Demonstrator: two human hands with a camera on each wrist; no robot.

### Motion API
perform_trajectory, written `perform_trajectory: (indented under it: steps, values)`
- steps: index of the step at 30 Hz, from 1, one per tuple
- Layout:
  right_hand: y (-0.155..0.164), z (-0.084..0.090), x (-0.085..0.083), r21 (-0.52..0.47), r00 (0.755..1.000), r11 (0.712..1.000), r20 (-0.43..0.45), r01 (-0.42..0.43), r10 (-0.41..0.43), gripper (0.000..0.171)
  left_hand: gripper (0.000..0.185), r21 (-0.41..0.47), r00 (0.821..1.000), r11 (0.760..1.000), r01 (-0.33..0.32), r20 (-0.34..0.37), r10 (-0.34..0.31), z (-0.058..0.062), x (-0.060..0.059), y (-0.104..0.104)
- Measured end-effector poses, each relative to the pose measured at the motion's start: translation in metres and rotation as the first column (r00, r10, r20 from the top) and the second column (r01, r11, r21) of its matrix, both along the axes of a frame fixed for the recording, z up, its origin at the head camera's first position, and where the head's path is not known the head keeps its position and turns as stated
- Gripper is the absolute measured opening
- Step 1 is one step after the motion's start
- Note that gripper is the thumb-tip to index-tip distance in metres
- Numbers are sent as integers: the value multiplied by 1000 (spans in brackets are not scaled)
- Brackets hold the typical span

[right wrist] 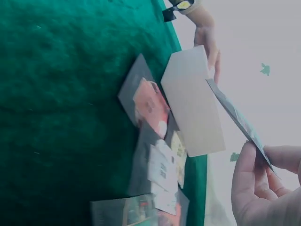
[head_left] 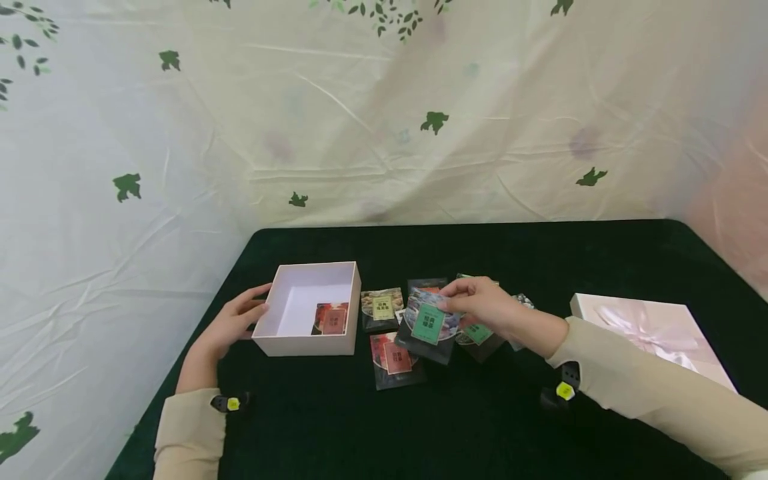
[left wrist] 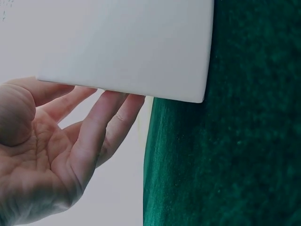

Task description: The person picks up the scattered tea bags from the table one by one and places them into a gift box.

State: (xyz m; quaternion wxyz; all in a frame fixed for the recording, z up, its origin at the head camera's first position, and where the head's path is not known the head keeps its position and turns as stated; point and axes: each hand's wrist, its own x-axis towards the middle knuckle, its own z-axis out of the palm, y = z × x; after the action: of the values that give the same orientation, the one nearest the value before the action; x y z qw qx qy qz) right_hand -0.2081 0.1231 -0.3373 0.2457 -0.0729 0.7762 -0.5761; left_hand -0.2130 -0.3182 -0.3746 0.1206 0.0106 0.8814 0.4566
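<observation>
A white open box (head_left: pixel 312 310) stands on the dark green table (head_left: pixel 480 413) with a red-labelled packet (head_left: pixel 331 319) inside it. My left hand (head_left: pixel 231 323) rests with straight fingers against the box's left wall (left wrist: pixel 127 47). My right hand (head_left: pixel 486 303) pinches a dark packet with a green label (head_left: pixel 427 325) by its corner, lifted above the table; in the right wrist view the packet (right wrist: pixel 237 117) shows edge-on between thumb and fingers (right wrist: pixel 244 174). More packets lie below: a yellow-labelled one (head_left: pixel 382 308) and a red-labelled one (head_left: pixel 396 359).
A pale pink box lid with a ribbon (head_left: pixel 651 333) lies at the right of the table. Further packets (head_left: pixel 480 333) sit under my right hand. A leaf-printed sheet (head_left: pixel 384 113) hangs behind and to the left of the table.
</observation>
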Motion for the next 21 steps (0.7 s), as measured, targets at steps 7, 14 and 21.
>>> perform_trajectory:
  steps: [7,14,21]
  values:
    - [-16,11,-16,-42,1000,999,-26,16,-17,32,56,5,1000,1000,-5,6,5,-1,0,-1]
    - [-39,20,-30,-34,996,999,-80,26,-28,30,57,-2,1000,1000,-16,15,16,-2,0,-1]
    - [-64,25,-42,-58,995,997,-92,44,-49,27,57,9,1000,1000,-9,13,9,-1,-1,-1]
